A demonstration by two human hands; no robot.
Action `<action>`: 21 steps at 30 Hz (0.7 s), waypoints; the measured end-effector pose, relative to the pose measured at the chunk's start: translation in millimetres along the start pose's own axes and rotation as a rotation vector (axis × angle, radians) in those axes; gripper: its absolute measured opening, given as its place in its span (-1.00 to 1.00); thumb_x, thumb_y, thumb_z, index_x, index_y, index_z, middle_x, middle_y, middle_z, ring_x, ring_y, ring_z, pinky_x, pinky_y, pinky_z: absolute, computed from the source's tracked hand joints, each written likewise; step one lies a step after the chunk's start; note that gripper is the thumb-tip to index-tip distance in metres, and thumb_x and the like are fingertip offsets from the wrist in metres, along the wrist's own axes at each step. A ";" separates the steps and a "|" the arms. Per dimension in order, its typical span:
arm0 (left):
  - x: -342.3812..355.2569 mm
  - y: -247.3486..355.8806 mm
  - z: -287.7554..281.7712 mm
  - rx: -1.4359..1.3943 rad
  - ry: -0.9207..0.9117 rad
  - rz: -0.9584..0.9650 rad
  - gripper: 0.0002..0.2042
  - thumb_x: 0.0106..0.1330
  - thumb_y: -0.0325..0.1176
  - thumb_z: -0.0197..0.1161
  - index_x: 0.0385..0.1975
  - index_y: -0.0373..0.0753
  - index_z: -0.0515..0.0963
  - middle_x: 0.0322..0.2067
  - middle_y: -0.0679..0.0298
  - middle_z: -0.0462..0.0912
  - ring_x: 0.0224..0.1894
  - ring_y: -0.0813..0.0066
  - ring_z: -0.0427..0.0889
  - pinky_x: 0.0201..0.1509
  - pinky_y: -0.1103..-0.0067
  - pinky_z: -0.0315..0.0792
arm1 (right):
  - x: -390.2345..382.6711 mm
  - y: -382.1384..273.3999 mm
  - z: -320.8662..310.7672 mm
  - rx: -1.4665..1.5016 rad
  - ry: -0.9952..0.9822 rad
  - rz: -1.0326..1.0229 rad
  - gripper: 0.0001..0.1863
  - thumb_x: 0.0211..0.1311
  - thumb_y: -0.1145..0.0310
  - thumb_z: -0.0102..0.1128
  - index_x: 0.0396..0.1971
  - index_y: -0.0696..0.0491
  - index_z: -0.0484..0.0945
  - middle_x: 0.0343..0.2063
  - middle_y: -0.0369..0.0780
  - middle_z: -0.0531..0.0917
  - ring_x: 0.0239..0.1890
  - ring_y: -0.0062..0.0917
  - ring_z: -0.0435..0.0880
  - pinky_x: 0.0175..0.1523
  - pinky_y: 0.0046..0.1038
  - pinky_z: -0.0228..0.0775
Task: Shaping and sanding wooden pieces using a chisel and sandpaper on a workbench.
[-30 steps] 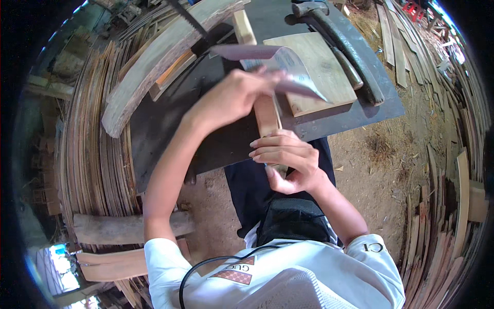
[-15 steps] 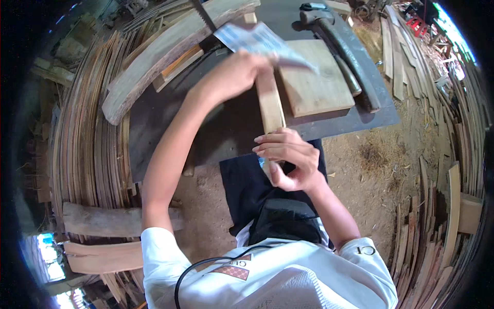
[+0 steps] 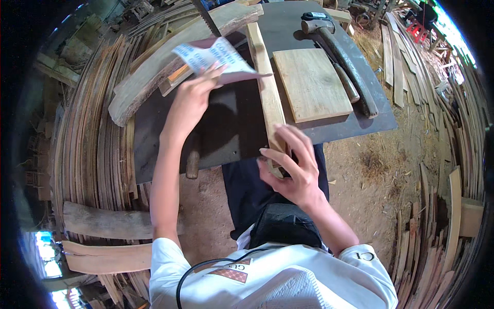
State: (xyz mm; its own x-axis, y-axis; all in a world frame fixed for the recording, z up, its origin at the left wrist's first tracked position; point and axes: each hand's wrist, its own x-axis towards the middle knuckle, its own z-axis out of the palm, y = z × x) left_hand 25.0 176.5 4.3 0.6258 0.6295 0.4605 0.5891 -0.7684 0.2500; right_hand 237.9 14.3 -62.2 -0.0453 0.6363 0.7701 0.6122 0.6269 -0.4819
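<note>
My left hand [image 3: 193, 100] pinches a sheet of sandpaper [image 3: 211, 54], printed backing upward, above the left part of the dark tabletop [image 3: 211, 129]. A long pale wooden strip [image 3: 265, 87] lies lengthwise across the tabletop, its near end partly hidden by my right hand [image 3: 293, 170]. My right hand's fingers are spread and bent loosely over that end, touching it. A square wooden board [image 3: 311, 85] lies just right of the strip.
A hammer [image 3: 347, 67] and a slimmer wooden handle [image 3: 347, 82] lie right of the board. A curved slab [image 3: 136, 90] and a saw blade [image 3: 206, 18] are at the back left. A short handle [image 3: 193, 159] sits at the front edge. Stacked planks [image 3: 87, 129] flank the table.
My left hand has moved leftward off the strip, carrying the sandpaper with it and uncovering more of the strip. My right hand's fingers have loosened and spread at the near end.
</note>
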 end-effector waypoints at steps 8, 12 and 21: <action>-102.6 -36.4 -32.3 0.275 0.039 -0.269 -0.73 0.26 -0.63 0.14 -0.06 -0.33 0.62 0.09 0.03 0.57 0.28 0.09 0.42 0.43 0.26 0.24 | 4.9 -24.6 -2.7 -0.124 -0.097 0.290 -0.43 0.09 0.52 0.32 0.16 0.02 0.46 0.18 0.21 0.40 -0.09 -0.01 0.69 -0.16 -0.25 0.66; -131.8 -50.6 -30.8 0.272 0.171 -0.469 -0.73 0.35 -0.53 0.16 0.01 -0.23 0.62 0.07 0.03 0.59 0.25 0.10 0.47 0.39 0.28 0.29 | 5.7 -23.5 -3.2 0.055 -0.076 0.412 -0.53 0.15 0.55 0.27 0.12 0.10 0.55 0.13 0.36 0.40 0.00 0.08 0.62 -0.09 -0.35 0.60; -156.0 -7.8 -24.6 0.028 0.416 -0.678 -0.59 0.46 -0.27 0.14 0.27 -0.19 0.42 0.03 0.00 0.65 0.16 0.16 0.59 0.21 0.38 0.42 | -5.1 -30.5 -1.5 0.065 -0.103 0.440 -0.63 0.21 0.57 0.21 0.04 0.19 0.58 0.16 0.25 0.45 0.00 -0.07 0.51 0.11 -0.23 0.41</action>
State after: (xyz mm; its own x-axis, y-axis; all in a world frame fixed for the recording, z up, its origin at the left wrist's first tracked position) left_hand -89.8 81.5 -48.5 -0.1128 0.8601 0.4974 0.7891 -0.2267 0.5709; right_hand 220.7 -8.7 -50.8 0.1276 0.8878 0.4422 0.5402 0.3118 -0.7817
